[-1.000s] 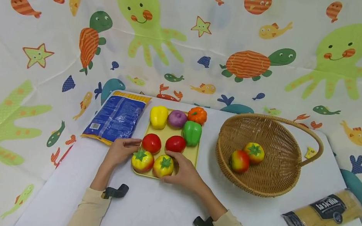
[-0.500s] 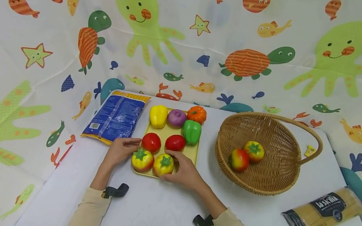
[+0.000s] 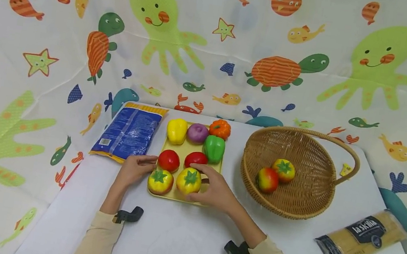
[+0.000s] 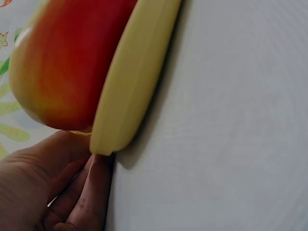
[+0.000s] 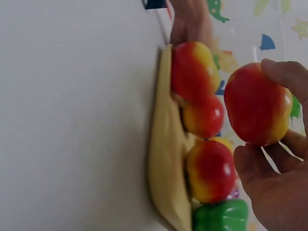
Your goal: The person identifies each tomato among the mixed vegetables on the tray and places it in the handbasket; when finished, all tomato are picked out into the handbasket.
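My right hand (image 3: 219, 191) grips a yellow-and-red toy fruit with a green star-shaped leaf (image 3: 188, 182), thumb in front and fingers behind. In the right wrist view this held fruit (image 5: 255, 106) is raised off the pale yellow tray (image 5: 163, 154). At the tray's left edge, my left hand (image 3: 136, 170) pinches the rim; the left wrist view has its thumb (image 4: 60, 151) and fingers on either side of the tray corner. A matching toy fruit (image 3: 160, 183) lies in the near left corner. Behind it are two red toy fruits (image 3: 168, 160).
Farther back on the tray are a yellow pepper (image 3: 177, 131), purple onion (image 3: 197, 133), orange pumpkin (image 3: 220, 129) and green pepper (image 3: 214, 148). A wicker basket (image 3: 310, 191) with two toy fruits stands right. A blue bag (image 3: 129, 131) lies left, a spaghetti pack (image 3: 362, 240) far right.
My right hand has lifted the yellow-and-red toy fruit from the tray and shifted it slightly right and away from the near edge. The left hand stays at the tray's rim.
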`<state>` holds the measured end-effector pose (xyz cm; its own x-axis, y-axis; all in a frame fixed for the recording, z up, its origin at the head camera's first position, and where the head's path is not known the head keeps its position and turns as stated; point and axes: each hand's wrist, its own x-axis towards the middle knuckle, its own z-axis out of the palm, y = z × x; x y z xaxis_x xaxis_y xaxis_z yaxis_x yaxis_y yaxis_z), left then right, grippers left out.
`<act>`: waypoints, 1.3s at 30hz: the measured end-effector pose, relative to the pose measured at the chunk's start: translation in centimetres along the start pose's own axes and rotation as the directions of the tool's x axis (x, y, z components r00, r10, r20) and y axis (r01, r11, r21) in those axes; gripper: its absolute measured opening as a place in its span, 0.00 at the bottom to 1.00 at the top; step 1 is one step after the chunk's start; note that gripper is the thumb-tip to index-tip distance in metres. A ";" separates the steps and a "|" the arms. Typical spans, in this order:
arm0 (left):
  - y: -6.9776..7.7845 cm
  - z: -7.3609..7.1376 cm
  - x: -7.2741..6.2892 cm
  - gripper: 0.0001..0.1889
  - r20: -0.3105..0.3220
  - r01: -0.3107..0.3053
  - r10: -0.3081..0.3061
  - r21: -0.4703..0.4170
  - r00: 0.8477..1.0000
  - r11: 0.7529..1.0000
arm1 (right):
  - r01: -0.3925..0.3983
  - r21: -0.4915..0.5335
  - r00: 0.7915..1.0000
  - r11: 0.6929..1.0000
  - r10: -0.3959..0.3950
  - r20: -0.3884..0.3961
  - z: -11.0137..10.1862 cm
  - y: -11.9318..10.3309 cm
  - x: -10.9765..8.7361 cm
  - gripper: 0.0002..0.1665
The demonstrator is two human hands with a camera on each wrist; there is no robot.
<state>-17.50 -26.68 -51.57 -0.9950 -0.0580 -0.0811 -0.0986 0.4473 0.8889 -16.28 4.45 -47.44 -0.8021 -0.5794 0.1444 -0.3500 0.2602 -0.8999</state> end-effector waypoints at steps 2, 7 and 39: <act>0.0 0.0 0.0 0.18 0.003 -0.003 0.003 0.008 1.000 1.000 | 0.009 0.002 1.000 1.000 -0.009 -0.002 -0.6 -0.8 -0.2 0.47; 0.1 -0.1 -0.2 0.18 0.003 -0.006 0.006 0.012 1.000 1.000 | 0.042 -0.003 0.999 0.999 -0.042 -0.019 -2.1 -2.5 -0.9 0.46; 0.0 -0.1 -0.3 0.18 0.000 -0.016 0.016 -0.015 1.000 1.000 | -0.127 -0.123 0.974 0.984 0.099 -0.206 -16.9 -5.1 -6.8 0.44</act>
<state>-17.23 -26.74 -51.51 -0.9964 -0.0509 -0.0673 -0.0828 0.4344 0.8969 -17.19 20.09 -36.88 -0.9153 -0.3792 0.1358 -0.3025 0.4245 -0.8534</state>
